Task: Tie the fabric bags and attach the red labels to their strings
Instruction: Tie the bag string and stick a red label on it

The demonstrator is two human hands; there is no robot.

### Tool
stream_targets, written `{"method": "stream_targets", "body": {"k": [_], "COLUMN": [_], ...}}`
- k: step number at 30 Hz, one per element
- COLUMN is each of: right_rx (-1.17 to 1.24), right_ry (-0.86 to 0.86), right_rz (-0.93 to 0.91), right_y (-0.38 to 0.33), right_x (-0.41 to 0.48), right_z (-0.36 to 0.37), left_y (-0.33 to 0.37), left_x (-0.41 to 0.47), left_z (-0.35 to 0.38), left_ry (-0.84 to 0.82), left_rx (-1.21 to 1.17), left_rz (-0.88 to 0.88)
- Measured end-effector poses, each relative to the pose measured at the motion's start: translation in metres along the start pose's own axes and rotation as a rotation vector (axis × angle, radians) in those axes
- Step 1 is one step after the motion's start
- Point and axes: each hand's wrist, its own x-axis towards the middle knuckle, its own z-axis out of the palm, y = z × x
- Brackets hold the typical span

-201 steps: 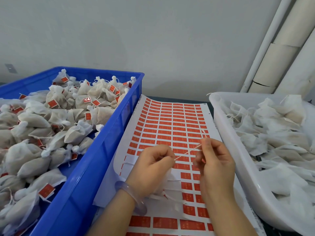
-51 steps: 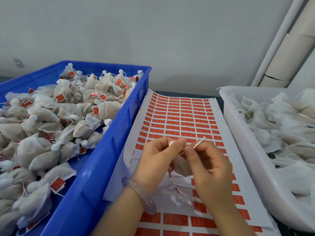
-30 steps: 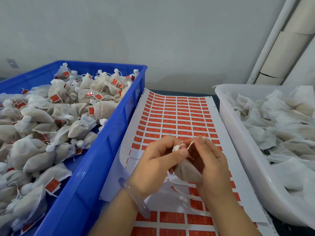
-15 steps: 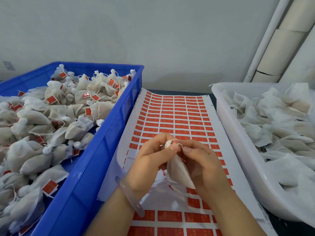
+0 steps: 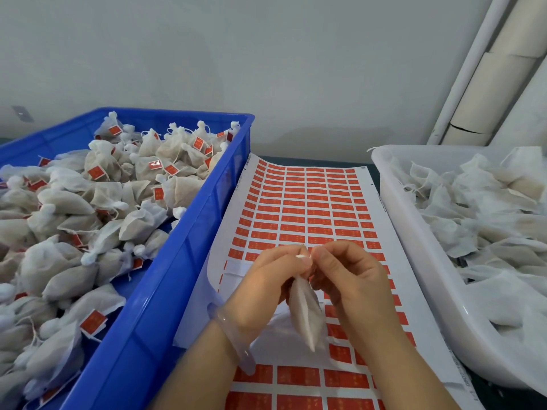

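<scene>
A small white fabric bag (image 5: 306,315) hangs between my hands above the sheet of red labels (image 5: 302,208). My left hand (image 5: 266,288) pinches the bag's gathered neck, where a white tuft shows by my fingertips. My right hand (image 5: 352,279) pinches the same neck from the right, its fingers curled. The string is mostly hidden by my fingers. No label is visible on this bag.
A blue crate (image 5: 165,291) on the left is full of tied bags with red labels. A white tub (image 5: 414,250) on the right holds untied fabric bags. White pipes (image 5: 473,72) lean against the wall at the back right.
My hands have drawn together at the bag's neck and the long string seen earlier no longer sticks out. The bag now hangs lower between my hands.
</scene>
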Motion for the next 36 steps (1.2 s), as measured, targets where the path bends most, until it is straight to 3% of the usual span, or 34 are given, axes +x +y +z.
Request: {"method": "stream_targets", "body": {"k": [8,10,12,19,24,27,30,36], "right_rx": [0.116,0.181,0.213,0.099,0.16,0.067,-0.07,0.019], "right_ry": [-0.116,-0.109,-0.075,0.133,0.293,0.148,0.005,-0.071], "right_rz": [0.113,0.148,0.179,0.213,0.091,-0.03,-0.063,-0.016], "right_y": [-0.002,-0.003,-0.003,0.002,0.003,-0.001,-0.003,0.003], "right_x": [0.0,0.0,0.001,0.003,0.004,0.0,-0.002,-0.003], "right_z": [0.001,0.002,0.003,0.005,-0.003,-0.004,0.005,0.009], "left_y": [0.0,0.002,0.003,0.005,0.001,0.001,0.001,-0.002], "left_x": [0.004,0.002,-0.001,-0.003,0.0,0.001,0.001,0.001], "left_z": [0.0,0.0,0.0,0.0,0.0,0.0,-0.001,-0.002], "left_ry": [0.158,0.075,0.006,0.068,0.168,0.187,0.093,0.054], "left_rx": [0.075,0.038,0.056,-0.101,-0.177,-0.163,-0.088,-0.055], "left_rz": [-0.008,0.01,0.04,0.002,0.012,0.065,0.123,0.14]}}
